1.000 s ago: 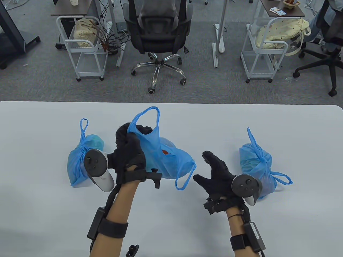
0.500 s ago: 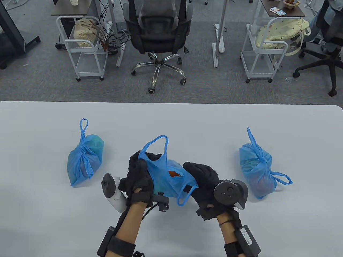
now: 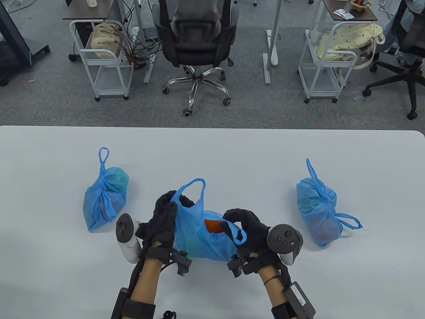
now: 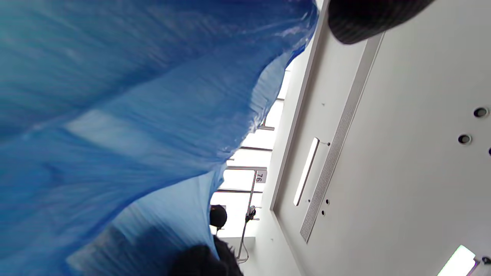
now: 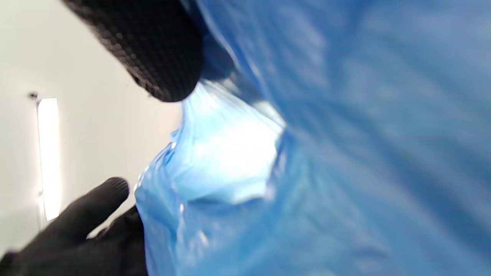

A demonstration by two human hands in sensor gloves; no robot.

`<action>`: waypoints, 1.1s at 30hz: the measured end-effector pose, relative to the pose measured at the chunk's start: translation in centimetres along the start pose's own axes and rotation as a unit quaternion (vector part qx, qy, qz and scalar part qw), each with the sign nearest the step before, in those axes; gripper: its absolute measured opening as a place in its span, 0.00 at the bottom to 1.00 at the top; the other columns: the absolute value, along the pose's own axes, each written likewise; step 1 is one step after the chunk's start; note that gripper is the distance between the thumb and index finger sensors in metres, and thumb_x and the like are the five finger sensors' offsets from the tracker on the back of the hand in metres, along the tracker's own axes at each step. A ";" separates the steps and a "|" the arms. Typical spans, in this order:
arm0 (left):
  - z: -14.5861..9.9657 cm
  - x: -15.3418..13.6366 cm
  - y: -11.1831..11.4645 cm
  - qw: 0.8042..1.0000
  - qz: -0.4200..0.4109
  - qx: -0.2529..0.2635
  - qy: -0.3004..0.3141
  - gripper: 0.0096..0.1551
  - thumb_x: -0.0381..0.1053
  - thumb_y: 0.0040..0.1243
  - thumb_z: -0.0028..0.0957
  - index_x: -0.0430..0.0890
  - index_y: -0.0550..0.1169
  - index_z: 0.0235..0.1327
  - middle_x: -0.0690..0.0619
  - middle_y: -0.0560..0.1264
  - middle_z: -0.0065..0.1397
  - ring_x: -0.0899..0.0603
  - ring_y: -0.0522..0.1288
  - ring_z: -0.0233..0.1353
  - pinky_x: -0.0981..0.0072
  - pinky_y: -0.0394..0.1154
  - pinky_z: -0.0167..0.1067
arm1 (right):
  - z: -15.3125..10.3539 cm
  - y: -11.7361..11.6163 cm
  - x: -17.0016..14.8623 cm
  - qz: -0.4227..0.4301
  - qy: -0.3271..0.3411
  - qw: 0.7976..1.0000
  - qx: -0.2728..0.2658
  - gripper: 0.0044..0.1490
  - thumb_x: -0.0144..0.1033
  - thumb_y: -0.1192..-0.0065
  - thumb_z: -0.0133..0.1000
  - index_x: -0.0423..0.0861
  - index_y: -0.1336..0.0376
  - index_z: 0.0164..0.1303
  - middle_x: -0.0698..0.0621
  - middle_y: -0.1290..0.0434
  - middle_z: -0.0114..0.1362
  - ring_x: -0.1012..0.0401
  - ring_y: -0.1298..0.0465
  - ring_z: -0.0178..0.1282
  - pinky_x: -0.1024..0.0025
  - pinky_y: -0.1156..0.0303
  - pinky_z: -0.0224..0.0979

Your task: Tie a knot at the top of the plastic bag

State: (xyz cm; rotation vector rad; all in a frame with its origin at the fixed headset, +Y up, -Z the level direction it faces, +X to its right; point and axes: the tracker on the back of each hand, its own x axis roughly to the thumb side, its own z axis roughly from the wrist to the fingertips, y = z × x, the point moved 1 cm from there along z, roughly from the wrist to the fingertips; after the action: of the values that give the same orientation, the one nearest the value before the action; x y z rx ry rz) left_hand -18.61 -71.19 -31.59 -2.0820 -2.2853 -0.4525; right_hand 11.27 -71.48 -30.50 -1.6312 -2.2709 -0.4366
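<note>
The open blue bag (image 3: 199,237) lies on the white table (image 3: 232,156) between my 2 hands, near my edge, with something orange (image 3: 214,226) showing in its mouth. My left hand (image 3: 161,221) grips the bag's left side, fingers curled around the plastic just below the far handle loop (image 3: 191,189), which stands up and away from me. My right hand (image 3: 247,229) is against the bag's right side, and the near handle loop (image 3: 239,234) hangs around my right fingers (image 3: 229,227); I judge they are hooked through it rather than pinching it, but how firmly I cannot tell. The wrist views show only blurred blue plastic close against gloved fingertips, so they add little. What the coming move turns on is this: the 2 loops lie on a slanted line, 1 up and left by my left hand, 1 down and right at my right hand, with the bag's mouth between them. Each hand is nearest its own loop, so I would expect to draw the loops toward each other over the mouth and cross them. 2 other blue bags, 1 at far left (image 3: 104,201) and 1 at far right (image 3: 318,207), sit already knotted, well apart from my hands.
</note>
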 end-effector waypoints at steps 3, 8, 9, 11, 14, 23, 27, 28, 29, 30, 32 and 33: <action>-0.2 1.9 0.2 0.996 0.085 -0.024 0.010 0.48 0.69 0.55 0.57 0.49 0.53 0.83 0.43 0.62 0.84 0.31 0.64 0.82 0.17 0.54 0.69 | 0.1 0.3 -0.1 0.023 -0.011 1.000 -0.007 0.21 0.42 0.24 0.51 0.46 0.29 0.50 0.44 0.22 0.60 0.43 0.20 0.60 0.33 0.32 0.61; -0.6 4.0 1.8 0.962 0.186 -0.190 -0.052 0.67 0.80 0.55 0.52 0.46 0.40 0.85 0.40 0.45 0.91 0.28 0.50 0.88 0.15 0.46 0.72 | 0.0 0.6 -0.5 0.044 -0.032 0.998 -0.019 0.19 0.42 0.25 0.52 0.47 0.29 0.48 0.45 0.20 0.58 0.44 0.18 0.58 0.35 0.31 0.60; -0.7 4.3 1.8 0.965 0.171 -0.192 -0.051 0.67 0.80 0.57 0.51 0.45 0.41 0.86 0.40 0.46 0.91 0.27 0.50 0.88 0.15 0.45 0.72 | 0.0 0.6 -0.5 0.043 -0.034 0.998 -0.023 0.19 0.43 0.25 0.52 0.47 0.29 0.48 0.45 0.20 0.58 0.44 0.18 0.57 0.35 0.30 0.60; -1.0 5.1 1.4 0.968 0.152 -0.193 -0.041 0.66 0.80 0.56 0.52 0.46 0.42 0.86 0.39 0.46 0.91 0.27 0.49 0.88 0.15 0.44 0.72 | 0.1 0.7 -0.5 0.042 -0.035 0.998 -0.024 0.18 0.43 0.26 0.53 0.47 0.30 0.47 0.46 0.20 0.57 0.45 0.18 0.57 0.35 0.30 0.60; -1.6 6.1 0.3 0.974 0.142 -0.177 -0.015 0.63 0.79 0.56 0.52 0.48 0.47 0.87 0.39 0.50 0.91 0.27 0.50 0.88 0.15 0.45 0.71 | 0.0 0.9 -0.8 0.044 -0.046 0.997 -0.041 0.18 0.44 0.26 0.53 0.47 0.29 0.46 0.46 0.19 0.56 0.45 0.17 0.56 0.36 0.29 0.60; -2.6 5.6 -1.5 0.967 0.140 -0.208 -0.031 0.64 0.75 0.65 0.49 0.49 0.49 0.88 0.40 0.48 0.92 0.27 0.46 0.88 0.14 0.42 0.71 | -0.4 2.4 -2.4 0.069 -0.120 0.985 -0.106 0.18 0.46 0.28 0.54 0.47 0.29 0.46 0.47 0.19 0.54 0.46 0.17 0.53 0.38 0.28 0.58; -2.1 4.4 0.1 0.950 0.228 -0.208 -0.051 0.65 0.73 0.68 0.49 0.50 0.47 0.87 0.40 0.44 0.92 0.27 0.46 0.88 0.15 0.45 0.71 | -0.4 2.7 -2.7 0.072 -0.124 0.984 -0.109 0.18 0.46 0.28 0.54 0.47 0.29 0.46 0.47 0.19 0.55 0.46 0.17 0.53 0.38 0.28 0.58; -2.0 4.1 0.5 0.948 0.236 -0.208 -0.054 0.68 0.72 0.69 0.49 0.48 0.43 0.87 0.40 0.39 0.91 0.27 0.44 0.88 0.15 0.44 0.71 | -0.5 2.7 -2.7 0.072 -0.125 0.983 -0.110 0.18 0.46 0.28 0.54 0.47 0.29 0.46 0.47 0.19 0.55 0.46 0.17 0.53 0.38 0.28 0.58; -2.0 3.8 1.1 0.946 0.250 -0.201 -0.053 0.71 0.70 0.70 0.49 0.48 0.38 0.84 0.39 0.35 0.90 0.28 0.43 0.88 0.15 0.43 0.71 | -0.5 2.7 -2.7 0.073 -0.125 0.983 -0.110 0.18 0.46 0.28 0.54 0.47 0.29 0.46 0.47 0.19 0.55 0.46 0.17 0.53 0.38 0.28 0.58; -1.9 3.6 1.4 0.944 0.265 -0.193 -0.045 0.73 0.70 0.71 0.48 0.47 0.36 0.83 0.39 0.34 0.89 0.27 0.43 0.88 0.15 0.44 0.71 | -0.5 2.7 -2.7 0.072 -0.125 0.983 -0.109 0.18 0.47 0.28 0.54 0.47 0.30 0.46 0.47 0.19 0.55 0.46 0.17 0.53 0.38 0.28 0.58; -1.7 3.2 2.3 0.933 0.306 -0.189 -0.031 0.75 0.71 0.72 0.46 0.46 0.36 0.82 0.38 0.34 0.89 0.27 0.44 0.87 0.14 0.46 0.70 | -0.4 2.6 -2.7 0.069 -0.122 0.985 -0.104 0.18 0.47 0.28 0.55 0.47 0.30 0.46 0.47 0.19 0.55 0.46 0.17 0.54 0.38 0.28 0.58; -1.7 3.1 2.6 0.932 0.310 -0.183 -0.033 0.74 0.70 0.72 0.46 0.45 0.37 0.82 0.39 0.36 0.89 0.28 0.45 0.88 0.14 0.45 0.70 | -0.3 2.6 -2.7 0.070 -0.122 0.985 -0.104 0.18 0.47 0.29 0.55 0.47 0.30 0.46 0.47 0.19 0.55 0.46 0.17 0.54 0.38 0.28 0.58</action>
State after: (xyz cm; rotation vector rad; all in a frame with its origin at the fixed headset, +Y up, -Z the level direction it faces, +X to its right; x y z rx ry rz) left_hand -16.76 -68.37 -28.80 -2.8552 -1.5015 -0.8166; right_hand 14.56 -73.14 -31.15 -2.0334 -2.3262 -0.4754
